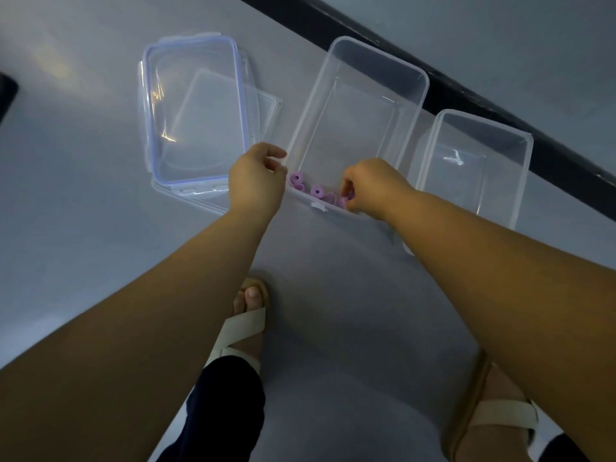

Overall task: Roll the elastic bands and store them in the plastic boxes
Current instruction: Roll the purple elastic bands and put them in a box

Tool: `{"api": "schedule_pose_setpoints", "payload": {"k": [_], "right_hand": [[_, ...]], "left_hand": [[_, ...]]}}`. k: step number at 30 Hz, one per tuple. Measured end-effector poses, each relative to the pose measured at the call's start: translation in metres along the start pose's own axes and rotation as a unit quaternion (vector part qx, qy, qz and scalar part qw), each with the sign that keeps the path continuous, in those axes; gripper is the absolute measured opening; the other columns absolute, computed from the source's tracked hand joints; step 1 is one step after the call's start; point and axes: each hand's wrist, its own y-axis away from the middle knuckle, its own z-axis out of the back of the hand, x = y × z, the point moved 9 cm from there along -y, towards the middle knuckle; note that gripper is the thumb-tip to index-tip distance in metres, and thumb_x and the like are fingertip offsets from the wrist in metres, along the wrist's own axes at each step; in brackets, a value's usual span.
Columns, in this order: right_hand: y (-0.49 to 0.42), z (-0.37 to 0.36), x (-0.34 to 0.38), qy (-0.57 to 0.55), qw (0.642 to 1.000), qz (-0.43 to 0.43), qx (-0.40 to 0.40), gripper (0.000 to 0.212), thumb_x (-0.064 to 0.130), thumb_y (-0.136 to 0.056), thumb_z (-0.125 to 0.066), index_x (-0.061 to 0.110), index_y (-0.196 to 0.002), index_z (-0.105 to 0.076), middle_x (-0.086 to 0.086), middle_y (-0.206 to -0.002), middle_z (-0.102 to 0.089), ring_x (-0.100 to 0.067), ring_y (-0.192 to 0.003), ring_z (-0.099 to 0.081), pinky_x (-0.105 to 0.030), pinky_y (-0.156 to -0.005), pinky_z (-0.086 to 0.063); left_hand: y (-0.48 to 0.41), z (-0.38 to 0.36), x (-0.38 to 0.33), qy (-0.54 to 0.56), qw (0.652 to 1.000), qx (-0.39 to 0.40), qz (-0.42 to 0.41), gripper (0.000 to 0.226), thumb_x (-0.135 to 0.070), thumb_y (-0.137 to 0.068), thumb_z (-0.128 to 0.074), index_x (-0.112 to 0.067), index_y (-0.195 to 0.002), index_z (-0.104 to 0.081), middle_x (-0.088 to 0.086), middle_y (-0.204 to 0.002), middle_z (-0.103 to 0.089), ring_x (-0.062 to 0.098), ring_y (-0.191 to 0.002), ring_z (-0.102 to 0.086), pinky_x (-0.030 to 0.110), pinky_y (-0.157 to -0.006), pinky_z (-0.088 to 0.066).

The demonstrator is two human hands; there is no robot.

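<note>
- The right hand (370,190) reaches into the middle plastic box (413,78); its fingers (347,191) pinch a purple rolled band (342,202) against the near wall.
- Two other rolls (317,191) lie just left of those fingers.
- The left hand (256,181) hangs loosely curled and empty at the box's corner; whether it touches the rim is unclear.
- The step looks like storing, so the pinch should next let go beside the others.

Rolled purple elastic bands (316,191) along the near wall inside the middle clear plastic box (383,58)
</note>
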Motion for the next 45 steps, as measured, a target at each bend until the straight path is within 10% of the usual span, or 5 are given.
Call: {"api": "schedule_pose_setpoints", "payload": {"k": [34, 40, 45], "right_hand": [[-0.01, 0.017, 0.001, 0.039, 0.999, 0.023, 0.009, 0.021, 0.01, -0.088, -0.061, 0.014, -0.107, -0.067, -0.008, -0.11, -0.065, -0.025, -0.098, -0.06, -0.028, -0.08, -0.043], [0.003, 0.077, 0.035, -0.143, 0.962, 0.073, -0.221, 0.016, 0.014, -0.092, -0.054, 0.009, -0.101, -0.065, -0.006, -0.102, -0.065, -0.013, -0.087, -0.056, -0.018, -0.078, -0.046], [-0.021, 0.079, 0.099, -0.35, 0.916, 0.075, -0.183, 0.029, 0.018, -0.093, -0.054, 0.01, -0.12, -0.056, -0.005, -0.121, -0.057, -0.013, -0.104, -0.055, -0.02, -0.091, -0.045]], "left_hand": [[-0.001, 0.002, 0.008, 0.05, 0.999, 0.008, 0.003, 0.01, -0.015, -0.088, -0.057, -0.024, -0.091, -0.061, -0.003, -0.08, -0.061, 0.026, -0.086, -0.066, 0.042, -0.084, -0.054], [-0.01, 0.036, 0.01, 0.022, 0.999, -0.043, 0.0, 0.018, -0.019, -0.091, -0.052, -0.016, -0.103, -0.065, 0.001, -0.094, -0.063, 0.02, -0.083, -0.06, 0.029, -0.081, -0.049], [-0.029, 0.086, 0.043, -0.043, 0.991, -0.125, 0.038, 0.031, -0.019, -0.089, -0.051, -0.018, -0.119, -0.06, 0.01, -0.131, -0.048, 0.028, -0.117, -0.049, 0.031, -0.1, -0.035]]}}
